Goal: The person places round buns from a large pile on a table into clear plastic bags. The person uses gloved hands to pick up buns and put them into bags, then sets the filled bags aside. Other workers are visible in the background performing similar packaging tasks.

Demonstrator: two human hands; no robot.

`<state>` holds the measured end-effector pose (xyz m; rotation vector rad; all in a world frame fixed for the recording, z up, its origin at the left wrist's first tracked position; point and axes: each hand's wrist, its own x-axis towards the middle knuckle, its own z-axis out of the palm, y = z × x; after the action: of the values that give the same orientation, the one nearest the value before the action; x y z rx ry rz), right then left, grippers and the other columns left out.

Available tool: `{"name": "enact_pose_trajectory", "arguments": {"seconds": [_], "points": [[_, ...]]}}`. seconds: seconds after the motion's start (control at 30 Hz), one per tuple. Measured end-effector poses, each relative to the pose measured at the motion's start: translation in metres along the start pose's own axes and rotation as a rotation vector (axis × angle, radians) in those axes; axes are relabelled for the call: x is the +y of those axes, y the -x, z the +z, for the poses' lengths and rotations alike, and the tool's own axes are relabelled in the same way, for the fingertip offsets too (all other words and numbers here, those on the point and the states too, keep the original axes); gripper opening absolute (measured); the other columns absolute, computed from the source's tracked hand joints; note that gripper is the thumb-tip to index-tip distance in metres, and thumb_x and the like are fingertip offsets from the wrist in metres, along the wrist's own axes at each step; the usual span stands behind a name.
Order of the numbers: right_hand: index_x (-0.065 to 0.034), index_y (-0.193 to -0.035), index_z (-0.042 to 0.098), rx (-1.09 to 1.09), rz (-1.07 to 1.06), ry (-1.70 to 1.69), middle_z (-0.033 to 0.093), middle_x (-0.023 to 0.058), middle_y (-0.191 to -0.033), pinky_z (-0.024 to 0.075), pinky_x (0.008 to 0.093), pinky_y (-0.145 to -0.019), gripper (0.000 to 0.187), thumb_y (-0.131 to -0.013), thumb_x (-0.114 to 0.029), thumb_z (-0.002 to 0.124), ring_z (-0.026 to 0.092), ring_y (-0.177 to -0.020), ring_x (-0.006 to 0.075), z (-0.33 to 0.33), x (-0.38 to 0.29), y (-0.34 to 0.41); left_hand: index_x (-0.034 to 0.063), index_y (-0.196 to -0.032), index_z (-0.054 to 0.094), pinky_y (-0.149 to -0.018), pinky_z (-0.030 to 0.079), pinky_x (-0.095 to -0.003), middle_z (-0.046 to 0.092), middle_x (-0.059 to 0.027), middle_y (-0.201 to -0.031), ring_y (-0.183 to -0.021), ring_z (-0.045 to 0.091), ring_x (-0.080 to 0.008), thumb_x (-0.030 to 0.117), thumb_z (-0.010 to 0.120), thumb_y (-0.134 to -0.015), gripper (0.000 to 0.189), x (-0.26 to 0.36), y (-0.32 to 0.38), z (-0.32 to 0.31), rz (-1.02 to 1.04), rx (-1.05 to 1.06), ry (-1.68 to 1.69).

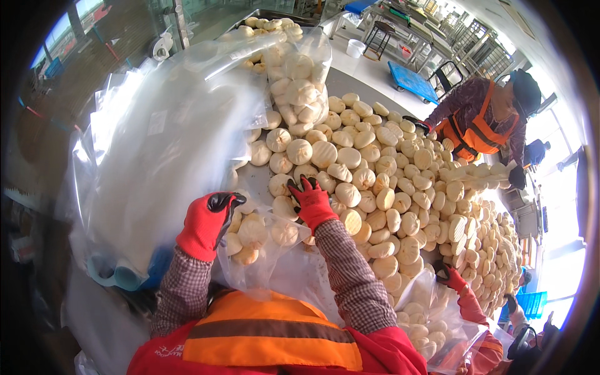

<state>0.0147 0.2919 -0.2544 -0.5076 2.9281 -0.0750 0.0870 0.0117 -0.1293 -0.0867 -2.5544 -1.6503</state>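
My left hand [206, 227], in a red glove with a black palm, is closed at the rim of a clear plastic bag [269, 260]. Several pale steamed buns [252, 232] lie inside this bag, which rests on the table in front of my apron. Just beyond the bag's mouth, my right hand [313, 200] reaches onto loose buns [348, 193] with its fingers spread, touching them from above. Its fingertips are partly lost among the buns. The loose buns, some with pleated tops and some showing ridged flat undersides, form a large heap stretching to the right.
A filled bag of buns [300, 91] stands beyond my hands, before a metal tray [234, 23] of buns. Stacked clear plastic bags [159, 154] cover the left side. A co-worker [483, 117] stands across the heap; another person's gloved hand [452, 277] is near a bag [422, 323] at right.
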Motion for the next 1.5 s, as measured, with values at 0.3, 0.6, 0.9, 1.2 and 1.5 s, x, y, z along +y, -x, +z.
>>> {"name": "enact_pose_trajectory", "arguments": {"seconds": [0.3, 0.6, 0.9, 1.2, 1.5], "points": [[-0.0034, -0.144, 0.051, 0.724, 0.039, -2.246, 0.062, 0.0143, -0.135, 0.0538, 0.0418, -0.101, 0.063, -0.089, -0.021, 0.076, 0.063, -0.121, 0.03, -0.063, -0.011, 0.09, 0.0072, -0.106, 0.08, -0.05, 0.044, -0.0265, 0.061, 0.0029, -0.067, -0.055, 0.05, -0.0063, 0.017, 0.065, -0.098, 0.02, 0.011, -0.004, 0.01, -0.23, -0.056, 0.113], [-0.0102, -0.127, 0.07, 0.494, 0.127, -1.142, 0.071, 0.0185, -0.119, 0.0571, 0.0394, -0.089, 0.045, -0.082, -0.009, 0.078, 0.071, -0.102, 0.0349, -0.065, -0.018, 0.056, 0.0008, -0.107, 0.078, -0.085, 0.055, -0.0294, 0.078, -0.0077, -0.098, -0.09, 0.07, -0.0154, 0.005, 0.064, -0.097, 0.018, 0.014, -0.012, -0.007, -0.21, 0.016, 0.054], [-0.0104, -0.14, 0.06, -0.003, 0.077, -0.432, 0.061, 0.0207, -0.133, 0.0517, 0.0437, -0.1, 0.053, -0.096, -0.039, 0.065, 0.064, -0.12, 0.0331, 0.003, -0.04, -0.007, -0.0018, -0.109, 0.076, -0.086, 0.055, -0.0291, 0.078, -0.0081, -0.102, -0.093, 0.07, -0.0138, 0.006, 0.064, -0.097, 0.018, 0.009, -0.006, -0.003, -0.175, -0.056, 0.101], [0.0023, -0.144, 0.053, 0.484, 0.015, -1.777, 0.068, 0.0124, -0.131, 0.0542, 0.0351, -0.1, 0.046, -0.1, -0.005, 0.065, 0.065, -0.117, 0.0192, -0.076, -0.03, 0.075, -0.0031, -0.109, 0.075, -0.087, 0.055, -0.03, 0.078, -0.0095, -0.098, -0.092, 0.07, -0.0146, 0.007, 0.064, -0.098, 0.019, 0.013, -0.005, 0.005, -0.137, -0.084, 0.074], [-0.0012, -0.135, 0.061, 0.547, 0.168, -1.096, 0.066, 0.0221, -0.131, 0.0504, 0.0411, -0.103, 0.054, -0.086, -0.012, 0.08, 0.064, -0.119, 0.0374, -0.009, -0.041, 0.109, -0.0046, -0.11, 0.074, -0.084, 0.055, -0.0291, 0.078, -0.0115, -0.097, -0.091, 0.071, -0.0155, 0.001, 0.067, -0.096, 0.017, 0.003, 0.003, -0.005, -0.183, -0.028, 0.085]]}}
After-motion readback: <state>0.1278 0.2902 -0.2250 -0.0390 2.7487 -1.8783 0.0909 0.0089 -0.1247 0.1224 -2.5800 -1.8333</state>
